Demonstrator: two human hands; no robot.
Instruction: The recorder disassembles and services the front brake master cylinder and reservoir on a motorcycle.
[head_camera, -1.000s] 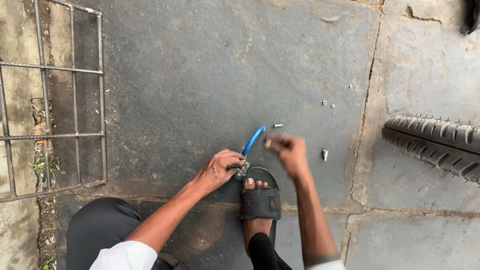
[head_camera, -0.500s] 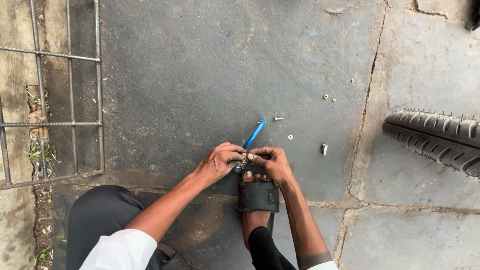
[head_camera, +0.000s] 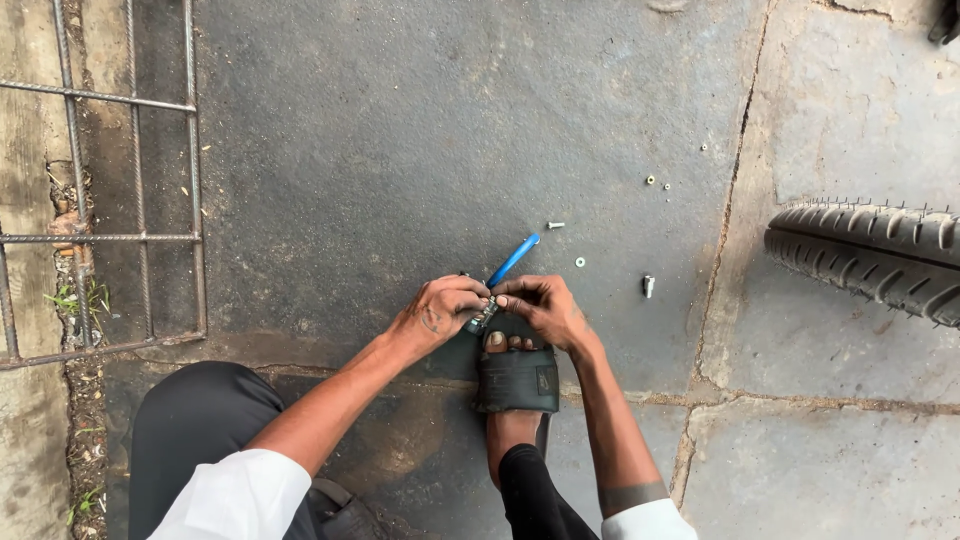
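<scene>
My left hand (head_camera: 445, 305) and my right hand (head_camera: 540, 305) meet just above my sandalled foot (head_camera: 515, 375) on the stone floor. Between their fingertips they pinch a small metal part (head_camera: 483, 314). A blue-handled tool (head_camera: 513, 259) lies on the floor and sticks out up and to the right from behind my fingers. Whether either hand touches the tool I cannot tell.
Small screws and washers (head_camera: 579, 262) lie scattered on the floor to the right, with a short bolt (head_camera: 648, 286) beside them. A knobbly black tyre (head_camera: 875, 258) lies at the right edge. A rusty metal grille (head_camera: 100, 210) covers a drain on the left.
My right hand came down from just above the blue tool and joined my left hand on the small metal part. The view has shifted slightly.
</scene>
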